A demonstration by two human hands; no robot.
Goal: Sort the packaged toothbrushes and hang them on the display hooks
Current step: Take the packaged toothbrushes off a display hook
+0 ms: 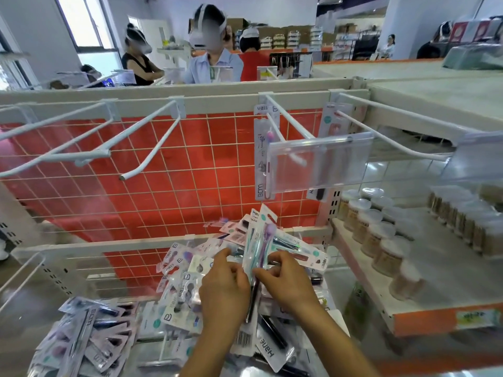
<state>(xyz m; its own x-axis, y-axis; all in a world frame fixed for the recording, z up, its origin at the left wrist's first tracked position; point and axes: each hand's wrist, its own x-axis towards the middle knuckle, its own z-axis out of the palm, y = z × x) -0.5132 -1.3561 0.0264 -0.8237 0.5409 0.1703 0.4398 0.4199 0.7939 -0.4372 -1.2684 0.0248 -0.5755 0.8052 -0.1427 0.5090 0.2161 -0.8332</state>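
My left hand (223, 289) and my right hand (285, 281) meet over a heap of packaged toothbrushes (179, 284) on the lower shelf. Between them they hold an upright toothbrush pack (258, 240) with a teal and purple brush, fingers curled at its lower part. Another pile of packs (81, 338) lies at the lower left. On the wire grid above, one hook (288, 118) carries a hung pack (262, 159), and a second hook (381, 134) carries another pack (333, 118). Three hooks at the left (152, 151) are bare.
A clear price-tag holder (318, 161) hangs at the end of the loaded hook. Rows of lidded jars (375, 232) stand on the shelf to the right. People stand behind the rack, beyond the top rail (174, 89). The grid backs onto a red floor.
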